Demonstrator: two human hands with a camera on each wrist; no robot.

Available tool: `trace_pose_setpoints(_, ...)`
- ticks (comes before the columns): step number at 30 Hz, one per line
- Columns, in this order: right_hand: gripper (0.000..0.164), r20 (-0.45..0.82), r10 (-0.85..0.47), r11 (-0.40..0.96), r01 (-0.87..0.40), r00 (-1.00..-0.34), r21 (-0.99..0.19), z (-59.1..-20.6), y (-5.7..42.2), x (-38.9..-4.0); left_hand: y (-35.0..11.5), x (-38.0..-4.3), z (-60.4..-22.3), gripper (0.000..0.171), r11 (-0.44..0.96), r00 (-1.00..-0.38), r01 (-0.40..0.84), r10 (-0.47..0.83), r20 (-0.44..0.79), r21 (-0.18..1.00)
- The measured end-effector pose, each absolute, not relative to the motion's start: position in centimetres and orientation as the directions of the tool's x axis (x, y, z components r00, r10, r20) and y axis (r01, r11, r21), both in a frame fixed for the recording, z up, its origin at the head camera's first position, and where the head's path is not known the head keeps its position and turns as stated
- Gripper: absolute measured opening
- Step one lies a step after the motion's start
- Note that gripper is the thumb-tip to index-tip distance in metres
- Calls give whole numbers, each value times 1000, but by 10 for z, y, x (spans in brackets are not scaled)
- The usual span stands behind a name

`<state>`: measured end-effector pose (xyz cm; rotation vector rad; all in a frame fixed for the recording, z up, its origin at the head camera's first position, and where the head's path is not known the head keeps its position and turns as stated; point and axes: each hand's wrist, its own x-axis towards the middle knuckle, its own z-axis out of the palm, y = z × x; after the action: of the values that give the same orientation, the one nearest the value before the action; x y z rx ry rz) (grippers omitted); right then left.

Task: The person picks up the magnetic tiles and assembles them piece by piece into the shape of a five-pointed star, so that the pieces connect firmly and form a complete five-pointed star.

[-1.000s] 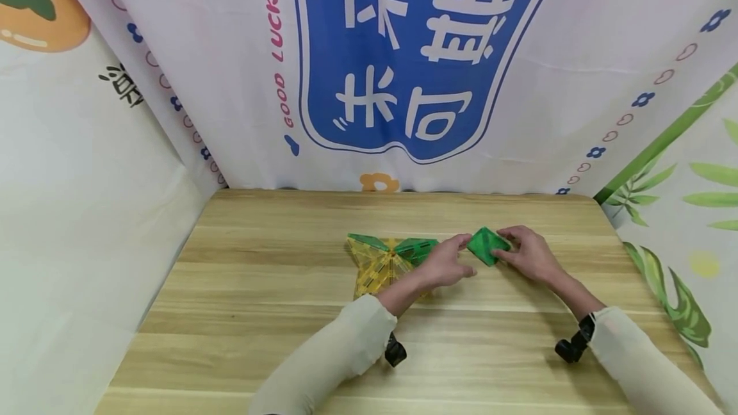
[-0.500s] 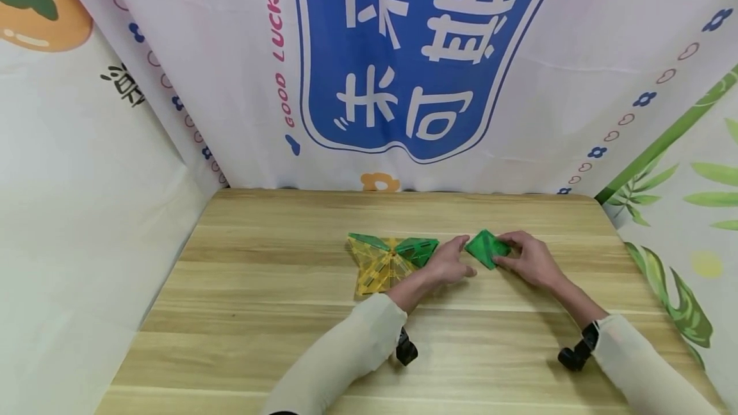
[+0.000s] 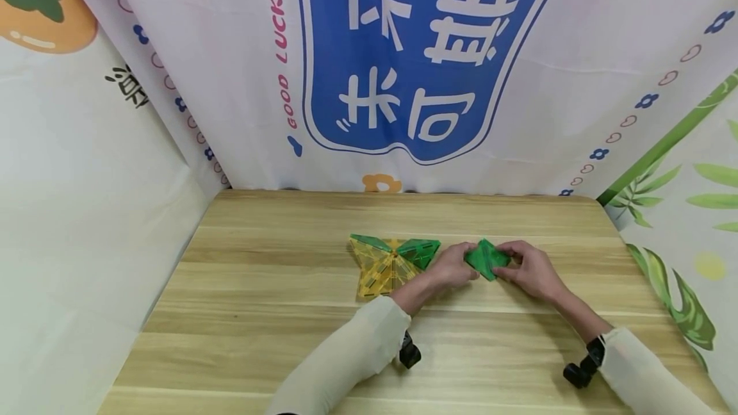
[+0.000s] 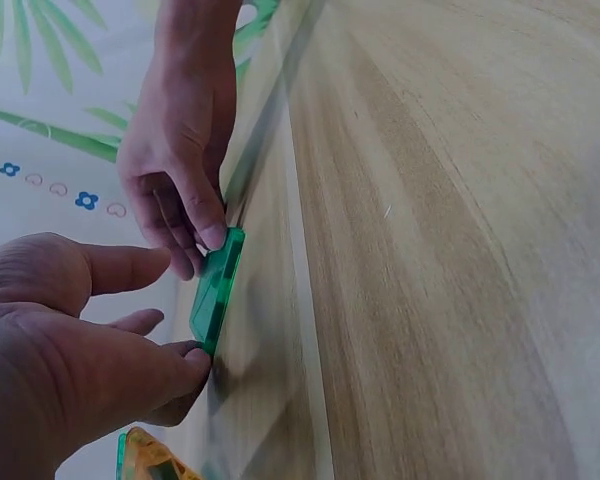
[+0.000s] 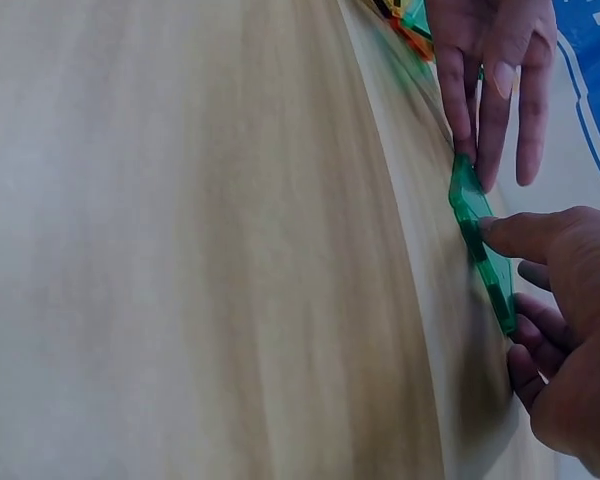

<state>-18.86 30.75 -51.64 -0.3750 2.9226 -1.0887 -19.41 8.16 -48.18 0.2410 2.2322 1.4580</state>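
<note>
A diamond of translucent green magnetic tiles, with a dark seam down its middle, is between my two hands. My right hand pinches its right corner with thumb and fingers. My left hand has its thumb and fingertips at the opposite corner, holding it there. In the left wrist view the green tiles look thin and tilted, low over the table. The right wrist view shows their edge with my right thumb on it.
Left of my hands lies a flat star-like shape of yellow tiles with green points, partly behind my left forearm. The wooden table meets a printed cloth backdrop at its far edge.
The green diamond has come slightly toward me in my right hand. My left fingers, apart from it earlier, have closed onto its left corner. The yellow shape lies as before.
</note>
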Motion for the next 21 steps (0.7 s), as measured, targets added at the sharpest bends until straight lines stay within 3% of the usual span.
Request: trace_pose_setpoints(21, 46, 163, -248, 647, -288, -955, -706, -527, 308, -173, 85, -189, -488, 46, 306, -903, -157, 340, -261, 939)
